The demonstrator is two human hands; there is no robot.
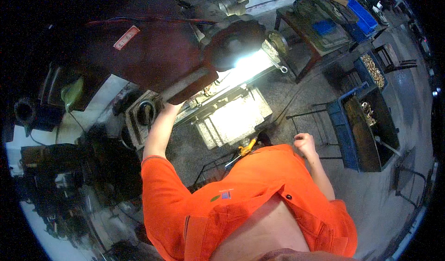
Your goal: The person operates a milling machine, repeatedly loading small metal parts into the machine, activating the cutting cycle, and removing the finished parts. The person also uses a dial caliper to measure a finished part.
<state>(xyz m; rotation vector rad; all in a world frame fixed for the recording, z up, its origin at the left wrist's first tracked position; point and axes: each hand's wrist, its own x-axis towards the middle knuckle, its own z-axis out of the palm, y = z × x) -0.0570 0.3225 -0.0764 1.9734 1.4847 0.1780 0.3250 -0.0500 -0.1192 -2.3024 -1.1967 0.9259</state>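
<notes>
My left arm reaches forward to the machine, and my left hand (174, 109) goes in behind the edge of its dark red housing (153, 52). Its fingers are hidden there, beside the lit metal bed (218, 92) of the machine. My right hand (304, 144) is in the air to the right of my body, its fingers curled closed; whatever may be inside them does not show. A yellow-handled tool (247, 147) with a thin shaft lies between my body and the pale metal block (234, 117). A wrench (281, 68) is at the right end of the bed.
At my right stands a blue bin (340, 133) with some brass-coloured parts (368, 113). Farther off, another bin holds many small parts (372, 70). A dark workbench (320, 29) with blue trays (361, 16) is at the far right. Thin metal legs (308, 112) stand near my right hand.
</notes>
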